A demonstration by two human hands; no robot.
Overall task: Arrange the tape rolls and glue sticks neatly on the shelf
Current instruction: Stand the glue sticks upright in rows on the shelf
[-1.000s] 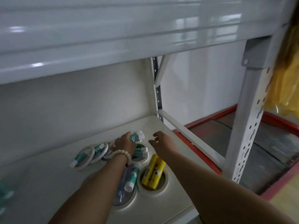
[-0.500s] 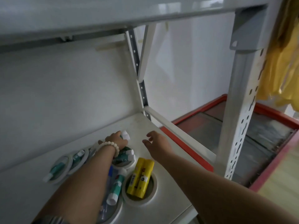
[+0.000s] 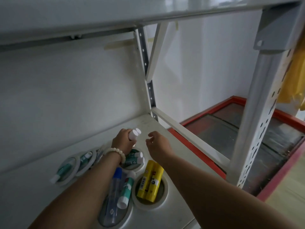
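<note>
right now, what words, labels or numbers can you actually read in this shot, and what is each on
Nothing is sharp enough to quote.
yellow glue sticks: dark print and a red mark on the labels, too blurred to read.
green glue stick: pale print, too blurred.
blue-capped tube: a small mark, too small.
white-capped glue sticks held in the left hand: only the caps show, no label.

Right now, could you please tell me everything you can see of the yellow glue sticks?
The two yellow glue sticks lie side by side and touching, across the top of a white tape roll near the shelf front. Their glossy, plastic-looking bodies carry labels with a barcode; their far ends overhang the roll.
</note>
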